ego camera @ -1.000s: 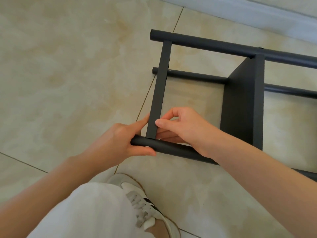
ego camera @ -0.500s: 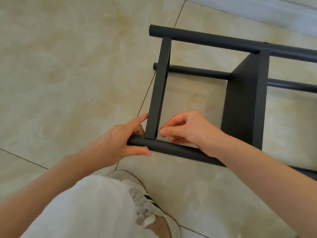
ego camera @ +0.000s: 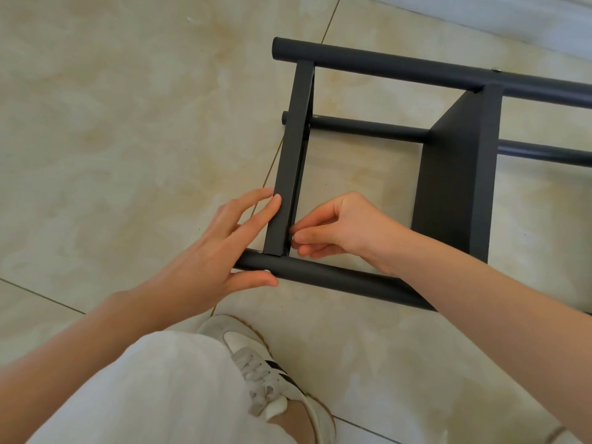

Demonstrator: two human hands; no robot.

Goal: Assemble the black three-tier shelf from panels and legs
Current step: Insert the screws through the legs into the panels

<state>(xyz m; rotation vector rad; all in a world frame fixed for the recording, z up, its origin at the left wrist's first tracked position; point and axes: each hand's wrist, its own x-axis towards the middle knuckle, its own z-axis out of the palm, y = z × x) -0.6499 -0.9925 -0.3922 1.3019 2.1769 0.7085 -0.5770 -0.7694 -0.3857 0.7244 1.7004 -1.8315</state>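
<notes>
The black shelf lies on its side on the tiled floor. Its end panel (ego camera: 294,139) spans from the far leg (ego camera: 400,65) to the near leg (ego camera: 336,278), and a middle panel (ego camera: 455,174) stands further right. My left hand (ego camera: 211,251) rests with straight fingers against the end panel's outer face, thumb along the near leg. My right hand (ego camera: 346,229) pinches a small fastener at the panel's inner corner, just above the near leg. The fastener is mostly hidden by my fingertips.
A lower leg (ego camera: 368,129) lies on the floor behind the end panel. My white trouser leg (ego camera: 160,395) and white shoe (ego camera: 266,363) are close below the near leg. A pale skirting board (ego camera: 512,14) runs along the top right.
My left hand has let go of the near leg's end and straightened its fingers against the end panel. My right fingertips have moved down into the panel's inner corner.
</notes>
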